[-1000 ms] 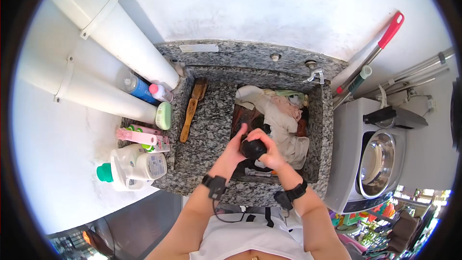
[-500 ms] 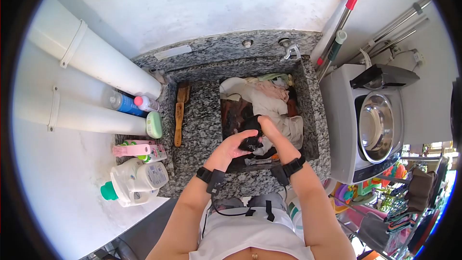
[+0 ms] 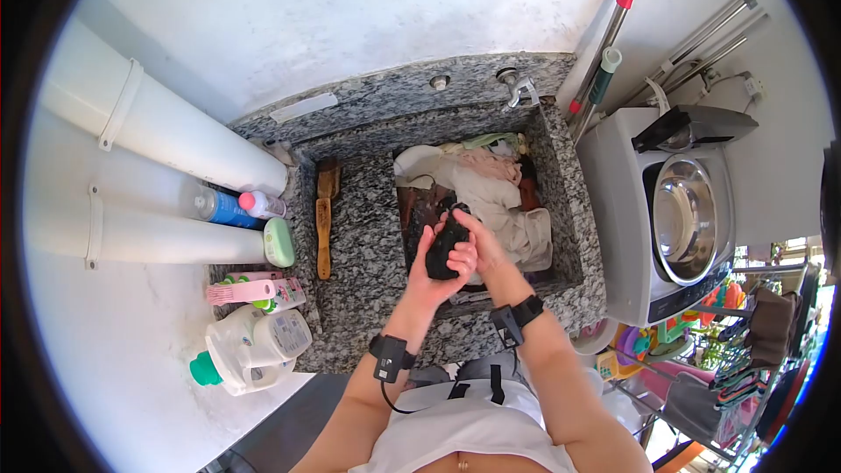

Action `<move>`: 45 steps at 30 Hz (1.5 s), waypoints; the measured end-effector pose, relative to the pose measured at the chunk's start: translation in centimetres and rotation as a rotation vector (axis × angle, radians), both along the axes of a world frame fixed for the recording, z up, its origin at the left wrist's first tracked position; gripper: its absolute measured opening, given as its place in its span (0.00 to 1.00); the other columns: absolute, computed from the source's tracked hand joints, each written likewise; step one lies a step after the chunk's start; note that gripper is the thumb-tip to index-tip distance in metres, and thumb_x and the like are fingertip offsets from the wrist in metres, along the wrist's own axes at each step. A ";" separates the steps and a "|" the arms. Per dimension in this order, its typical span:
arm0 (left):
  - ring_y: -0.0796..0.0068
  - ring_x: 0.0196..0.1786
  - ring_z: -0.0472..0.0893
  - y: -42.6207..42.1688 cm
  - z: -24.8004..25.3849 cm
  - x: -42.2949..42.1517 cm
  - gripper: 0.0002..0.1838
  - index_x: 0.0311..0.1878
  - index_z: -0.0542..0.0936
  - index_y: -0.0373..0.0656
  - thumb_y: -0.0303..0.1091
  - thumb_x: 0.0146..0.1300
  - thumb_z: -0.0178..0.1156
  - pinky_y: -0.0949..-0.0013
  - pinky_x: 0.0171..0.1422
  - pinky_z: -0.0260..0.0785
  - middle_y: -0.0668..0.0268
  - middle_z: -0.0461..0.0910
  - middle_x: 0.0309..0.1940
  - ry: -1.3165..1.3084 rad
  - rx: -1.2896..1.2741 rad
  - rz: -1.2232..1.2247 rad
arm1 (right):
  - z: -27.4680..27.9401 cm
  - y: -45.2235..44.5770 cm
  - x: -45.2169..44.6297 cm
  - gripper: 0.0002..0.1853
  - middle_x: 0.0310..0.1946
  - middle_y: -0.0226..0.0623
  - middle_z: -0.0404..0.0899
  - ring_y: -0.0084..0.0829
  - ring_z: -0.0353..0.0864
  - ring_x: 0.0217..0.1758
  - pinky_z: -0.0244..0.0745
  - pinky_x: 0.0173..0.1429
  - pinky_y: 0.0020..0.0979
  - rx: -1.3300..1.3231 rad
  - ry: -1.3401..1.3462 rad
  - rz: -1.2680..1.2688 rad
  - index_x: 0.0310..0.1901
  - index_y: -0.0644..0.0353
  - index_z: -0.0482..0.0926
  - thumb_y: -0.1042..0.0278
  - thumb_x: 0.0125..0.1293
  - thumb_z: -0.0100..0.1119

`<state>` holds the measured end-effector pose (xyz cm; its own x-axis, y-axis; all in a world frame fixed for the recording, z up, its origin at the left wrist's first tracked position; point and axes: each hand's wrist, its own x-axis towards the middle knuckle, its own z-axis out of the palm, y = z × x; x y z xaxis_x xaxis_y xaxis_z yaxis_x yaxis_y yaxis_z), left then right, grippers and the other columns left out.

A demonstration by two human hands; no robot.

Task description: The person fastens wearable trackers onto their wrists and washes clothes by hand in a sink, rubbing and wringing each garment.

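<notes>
A bunched black cloth (image 3: 447,250) is squeezed between my two hands over the front of the granite sink (image 3: 574,201). My left hand (image 3: 425,276) wraps it from the left side, its fingers closed. From the right, my right hand (image 3: 473,245) grips the same cloth, fingers curled round it. Below and beyond lie wet clothes in the basin: a white garment (image 3: 482,197), a pinkish cloth (image 3: 491,162) and darker pieces in water. Part of the pile is hidden behind my hands.
A wooden brush (image 3: 324,219) rests on the ribbed granite at the left. Detergent bottles (image 3: 250,342) and a green soap bar (image 3: 279,242) stand on the left ledge. A tap (image 3: 519,89) is on the back wall. To the right, a washing machine (image 3: 613,210) bears a steel bowl (image 3: 685,219).
My hands have come together and wrapped tighter round the black cloth, now a compact bundle. My right hand has turned and moved lower along it. The view has shifted slightly.
</notes>
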<state>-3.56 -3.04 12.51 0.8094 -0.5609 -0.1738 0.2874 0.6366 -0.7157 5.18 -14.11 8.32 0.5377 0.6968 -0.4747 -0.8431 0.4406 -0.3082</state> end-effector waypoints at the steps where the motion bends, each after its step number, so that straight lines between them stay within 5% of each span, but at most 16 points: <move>1: 0.73 0.36 0.72 0.6 0.2 -0.1 0.28 0.56 0.70 0.32 0.43 0.61 0.66 0.71 0.39 0.70 0.66 0.70 0.36 -0.016 0.062 -0.045 | 1.1 0.4 0.8 0.16 0.40 0.39 0.80 0.34 0.80 0.47 0.76 0.53 0.37 -0.120 -0.093 0.076 0.50 0.57 0.75 0.59 0.64 0.62; 3: 0.76 0.33 0.69 1.4 -0.5 -0.1 0.24 0.53 0.71 0.34 0.40 0.61 0.65 0.74 0.35 0.65 0.66 0.68 0.34 0.019 0.209 -0.116 | 2.5 1.4 2.0 0.16 0.38 0.37 0.80 0.31 0.80 0.47 0.75 0.51 0.35 -0.239 -0.181 0.158 0.49 0.60 0.75 0.65 0.61 0.64; 5: 0.77 0.31 0.68 1.6 -1.4 0.2 0.17 0.47 0.72 0.36 0.35 0.61 0.63 0.75 0.35 0.65 0.68 0.68 0.30 -0.211 0.907 -0.270 | 2.9 2.4 2.9 0.18 0.37 0.35 0.81 0.28 0.79 0.42 0.73 0.46 0.35 -0.585 -0.569 0.323 0.47 0.63 0.76 0.65 0.57 0.66; 9: 0.77 0.22 0.71 -1.0 -3.0 1.7 0.09 0.28 0.74 0.41 0.33 0.56 0.63 0.73 0.26 0.61 0.68 0.70 0.20 -0.152 1.619 -0.265 | -1.5 3.9 4.4 0.18 0.37 0.43 0.82 0.36 0.81 0.44 0.73 0.49 0.36 -0.804 -0.983 0.427 0.41 0.65 0.78 0.66 0.49 0.68; 11: 0.63 0.26 0.80 -1.4 -9.6 2.5 0.13 0.31 0.77 0.37 0.38 0.56 0.64 0.65 0.28 0.67 0.59 0.78 0.23 -0.120 1.750 -0.336 | -2.9 4.8 4.2 0.17 0.37 0.46 0.82 0.41 0.81 0.44 0.74 0.50 0.38 -0.944 -1.149 0.431 0.40 0.64 0.78 0.66 0.48 0.67; 14: 0.37 0.47 0.81 -2.4 -12.8 3.2 0.26 0.50 0.78 0.28 0.43 0.58 0.63 0.53 0.46 0.73 0.40 0.82 0.36 -0.078 2.464 -0.394 | -3.6 5.1 3.4 0.16 0.38 0.51 0.82 0.49 0.80 0.45 0.75 0.51 0.40 -1.177 -1.287 0.461 0.39 0.62 0.79 0.67 0.48 0.66; 18: 0.48 0.38 0.84 -3.4 -11.2 2.7 0.22 0.47 0.78 0.33 0.44 0.59 0.64 0.58 0.36 0.73 0.48 0.82 0.30 0.085 2.746 0.029 | -5.0 5.1 3.2 0.20 0.37 0.51 0.81 0.49 0.81 0.44 0.75 0.51 0.41 -1.344 -1.292 0.503 0.42 0.59 0.79 0.58 0.51 0.69; 20: 0.76 0.21 0.74 -0.9 -5.6 2.0 0.16 0.45 0.72 0.40 0.40 0.62 0.63 0.73 0.22 0.62 0.63 0.77 0.27 -0.133 1.690 -0.550 | -4.8 3.6 3.8 0.24 0.40 0.50 0.81 0.45 0.81 0.47 0.74 0.52 0.41 -1.207 -1.191 0.571 0.47 0.58 0.79 0.48 0.55 0.65; 22: 0.81 0.23 0.69 1.3 -3.1 0.8 0.14 0.47 0.70 0.41 0.38 0.65 0.60 0.75 0.21 0.59 0.68 0.72 0.28 -0.172 0.958 -0.461 | -3.1 1.8 4.3 0.30 0.42 0.48 0.82 0.41 0.81 0.49 0.73 0.52 0.41 -1.068 -1.095 0.623 0.51 0.57 0.79 0.37 0.59 0.61; 23: 0.82 0.24 0.68 1.7 -2.4 0.3 0.14 0.48 0.70 0.41 0.38 0.66 0.59 0.75 0.22 0.58 0.69 0.71 0.29 -0.163 0.663 -0.395 | -0.9 0.9 4.2 0.38 0.48 0.48 0.79 0.40 0.78 0.54 0.72 0.56 0.43 -0.668 -0.727 0.553 0.56 0.57 0.76 0.28 0.60 0.51; 27: 0.82 0.24 0.69 0.0 2.3 -0.4 0.17 0.50 0.70 0.39 0.38 0.66 0.60 0.76 0.23 0.59 0.71 0.69 0.28 -0.219 0.083 -0.240 | 2.8 1.3 1.2 0.49 0.64 0.47 0.70 0.47 0.70 0.64 0.65 0.67 0.53 0.413 0.007 0.240 0.67 0.50 0.69 0.16 0.59 0.31; 29: 0.81 0.25 0.70 -1.4 3.5 -0.5 0.20 0.54 0.69 0.37 0.38 0.65 0.61 0.77 0.26 0.61 0.68 0.73 0.34 -0.070 -0.162 -0.046 | 4.3 2.4 -0.8 0.48 0.58 0.41 0.73 0.44 0.68 0.67 0.65 0.66 0.55 0.560 0.004 0.050 0.66 0.50 0.70 0.17 0.60 0.33; 31: 0.79 0.27 0.73 -1.1 4.8 -0.2 0.21 0.55 0.69 0.39 0.36 0.63 0.63 0.76 0.29 0.65 0.65 0.78 0.45 -0.016 -0.112 0.088 | 3.3 3.6 -1.7 0.32 0.44 0.30 0.74 0.38 0.73 0.59 0.68 0.63 0.52 0.979 -0.003 -0.227 0.61 0.49 0.74 0.32 0.69 0.43; 35: 0.80 0.30 0.72 -0.1 4.8 -1.2 0.17 0.52 0.69 0.40 0.33 0.64 0.60 0.75 0.29 0.64 0.67 0.76 0.42 -0.025 -0.006 0.081 | 4.8 1.9 0.0 0.09 0.29 0.31 0.67 0.28 0.71 0.36 0.75 0.45 0.38 0.412 -0.046 -0.018 0.50 0.55 0.76 0.69 0.70 0.53; 38: 0.80 0.26 0.68 -0.4 5.3 -1.8 0.12 0.48 0.70 0.42 0.32 0.63 0.58 0.76 0.27 0.57 0.72 0.68 0.30 -0.173 0.837 -0.209 | 8.7 1.3 1.4 0.11 0.23 0.29 0.68 0.26 0.72 0.29 0.74 0.36 0.34 0.142 -0.219 0.248 0.50 0.62 0.75 0.71 0.68 0.52; 45: 0.75 0.17 0.67 -3.2 0.5 0.1 0.08 0.38 0.69 0.43 0.28 0.58 0.58 0.71 0.21 0.54 0.67 0.67 0.22 -0.155 1.430 -0.175 | 7.6 3.0 2.8 0.08 0.18 0.29 0.73 0.20 0.71 0.19 0.71 0.26 0.30 -0.333 -0.757 0.647 0.40 0.67 0.80 0.75 0.65 0.51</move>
